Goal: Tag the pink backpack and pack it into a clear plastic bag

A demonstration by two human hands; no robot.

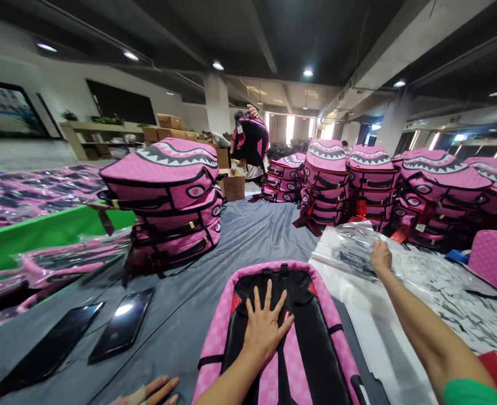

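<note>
Backpack (311, 343) is lying at 6 o'clock in view. Left hand (267, 326) is resting flat on it, fingers spread apart. At the backpack's 2 o'clock, right hand (382, 257) is curling over clear plastic (349, 247); cannot tell whether it is clamping. Pink stack (176, 208) is standing at 10 o'clock.

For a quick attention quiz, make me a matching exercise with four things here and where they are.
1. Left hand
2. Right hand
3. Two phones
4. Raised backpack

A. At the clear plastic bags
B. Hanging from a person's hand
C. Spread flat on the pink backpack nearest the camera
D. On the gray cloth

Pairs: 1-C, 2-A, 3-D, 4-B.
</note>
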